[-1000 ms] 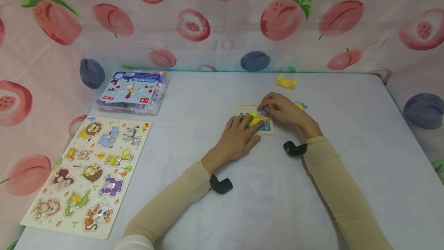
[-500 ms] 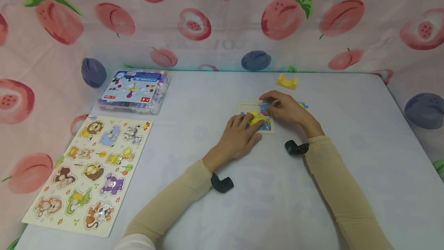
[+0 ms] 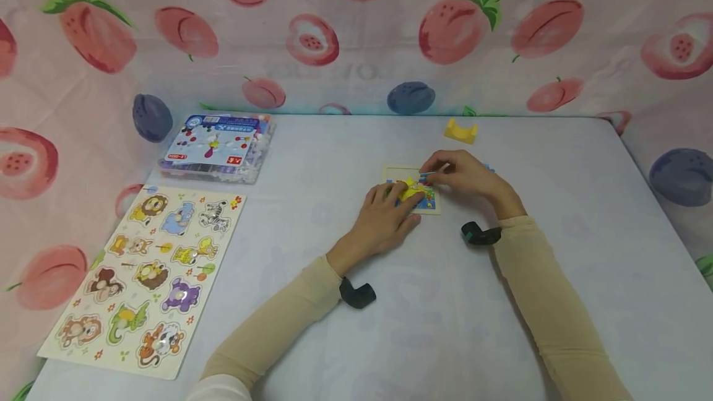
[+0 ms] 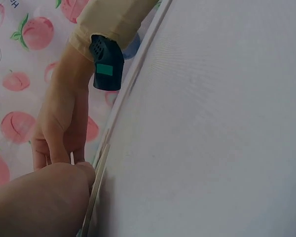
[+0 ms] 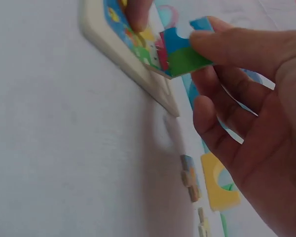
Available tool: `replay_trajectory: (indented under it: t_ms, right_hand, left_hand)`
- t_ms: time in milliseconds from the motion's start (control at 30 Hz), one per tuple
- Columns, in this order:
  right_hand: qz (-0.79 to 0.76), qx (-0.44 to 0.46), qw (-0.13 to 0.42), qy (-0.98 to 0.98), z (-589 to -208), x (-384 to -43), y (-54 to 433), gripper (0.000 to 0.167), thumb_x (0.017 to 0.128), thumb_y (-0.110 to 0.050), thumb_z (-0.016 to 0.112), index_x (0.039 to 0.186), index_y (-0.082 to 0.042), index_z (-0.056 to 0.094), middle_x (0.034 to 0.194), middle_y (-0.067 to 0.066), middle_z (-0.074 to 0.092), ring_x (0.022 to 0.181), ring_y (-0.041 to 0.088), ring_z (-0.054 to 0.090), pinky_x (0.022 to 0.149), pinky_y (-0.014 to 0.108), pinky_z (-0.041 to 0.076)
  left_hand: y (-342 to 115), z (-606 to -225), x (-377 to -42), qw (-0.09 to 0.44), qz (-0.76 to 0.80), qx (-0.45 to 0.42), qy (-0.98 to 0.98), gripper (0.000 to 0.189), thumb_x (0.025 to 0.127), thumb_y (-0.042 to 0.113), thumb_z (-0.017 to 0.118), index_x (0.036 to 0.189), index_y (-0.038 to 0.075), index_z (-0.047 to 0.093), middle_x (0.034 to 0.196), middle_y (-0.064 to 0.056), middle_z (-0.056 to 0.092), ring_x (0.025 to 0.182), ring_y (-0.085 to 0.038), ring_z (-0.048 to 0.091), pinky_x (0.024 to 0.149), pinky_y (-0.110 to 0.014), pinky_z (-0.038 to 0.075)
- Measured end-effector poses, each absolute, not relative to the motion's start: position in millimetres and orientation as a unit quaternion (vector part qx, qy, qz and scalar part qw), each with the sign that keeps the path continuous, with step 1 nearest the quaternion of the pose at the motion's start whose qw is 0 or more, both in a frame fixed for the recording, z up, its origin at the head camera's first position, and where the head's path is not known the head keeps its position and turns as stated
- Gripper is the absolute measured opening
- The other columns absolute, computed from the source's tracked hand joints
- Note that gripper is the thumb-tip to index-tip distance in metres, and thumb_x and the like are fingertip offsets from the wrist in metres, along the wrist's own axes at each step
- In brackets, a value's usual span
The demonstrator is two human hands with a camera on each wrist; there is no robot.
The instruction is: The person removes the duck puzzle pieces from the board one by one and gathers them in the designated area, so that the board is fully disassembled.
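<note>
A small jigsaw puzzle in a pale wooden tray (image 3: pixel 397 169) lies on the table, partly filled with colourful pieces. My left hand (image 3: pixel 385 216) rests on the puzzle, its fingers extended over a yellow part of the picture. At the tray's right side, my right hand (image 3: pixel 466 179) pinches a puzzle piece between thumb and fingers. In the right wrist view this blue and green puzzle piece (image 5: pixel 186 60) is tilted, with its lower edge close to the tray (image 5: pixel 119 63); whether they touch I cannot tell. The left wrist view hides the puzzle's face.
Loose puzzle pieces (image 5: pixel 189 177) lie beyond the right hand, mostly hidden in the head view. A yellow notched block (image 3: pixel 461 132) stands farther back. To the left are an animal peg board (image 3: pixel 146 283) and a clear plastic box (image 3: pixel 214 147) with a printed label.
My right hand has shifted slightly right, away from the tray's middle, and tipped the puzzle piece up so less of its face shows. The left hand has stayed in place.
</note>
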State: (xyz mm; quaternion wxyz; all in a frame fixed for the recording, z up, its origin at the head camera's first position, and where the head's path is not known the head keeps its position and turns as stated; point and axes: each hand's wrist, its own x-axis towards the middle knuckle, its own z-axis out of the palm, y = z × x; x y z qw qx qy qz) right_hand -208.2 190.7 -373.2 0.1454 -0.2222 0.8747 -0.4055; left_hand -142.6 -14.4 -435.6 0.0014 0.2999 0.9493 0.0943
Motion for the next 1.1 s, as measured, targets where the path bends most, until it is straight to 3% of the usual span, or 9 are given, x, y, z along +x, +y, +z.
replay_trajectory:
  t_ms: [200, 400, 900, 1100]
  right_hand:
    - [-0.392, -0.229, 0.139, 0.880, -389.1, -216.6, 198.4, 0.013, 0.088, -0.011, 0.066, 0.101, -0.007, 0.066, 0.097, 0.007, 0.065, 0.089, 0.016, 0.056, 0.081, 0.028, 0.045]
    - [-0.390, -0.243, 0.094, 0.883, -405.1, -225.0, 204.2, 0.011, 0.087, -0.017, 0.069, 0.097, -0.013, 0.068, 0.093, 0.004, 0.065, 0.084, 0.012, 0.054, 0.075, 0.022, 0.043]
    - [-0.378, -0.302, 0.030, 0.874, -410.7, -225.4, 199.9, 0.009, 0.085, -0.009, 0.069, 0.092, -0.008, 0.064, 0.088, 0.004, 0.062, 0.080, 0.010, 0.052, 0.072, 0.025, 0.045]
    - [-0.341, -0.258, 0.035, 0.903, -406.2, -223.1, 190.5, 0.008, 0.084, -0.010, 0.066, 0.091, -0.010, 0.061, 0.086, 0.005, 0.061, 0.078, 0.016, 0.052, 0.068, 0.026, 0.043]
  left_hand:
    - [-15.1, -437.7, -143.2, 0.003, 0.095, 0.294, 0.951, 0.049, 0.101, 0.047, 0.031, 0.147, 0.032, 0.033, 0.147, -0.004, 0.031, 0.135, -0.026, 0.027, 0.114, -0.043, 0.020]
    - [-16.5, -439.2, -142.0, 0.009, 0.100, 0.291, 0.952, 0.048, 0.100, 0.046, 0.033, 0.146, 0.032, 0.033, 0.147, -0.004, 0.031, 0.135, -0.026, 0.026, 0.114, -0.043, 0.020]
    - [-14.2, -437.9, -144.4, -0.008, 0.108, 0.300, 0.948, 0.048, 0.100, 0.046, 0.033, 0.146, 0.030, 0.035, 0.147, -0.006, 0.034, 0.136, -0.027, 0.027, 0.113, -0.043, 0.021]
    - [-13.8, -438.2, -144.7, -0.013, 0.107, 0.299, 0.948, 0.048, 0.100, 0.046, 0.034, 0.146, 0.030, 0.036, 0.146, -0.006, 0.035, 0.135, -0.027, 0.028, 0.113, -0.043, 0.021]
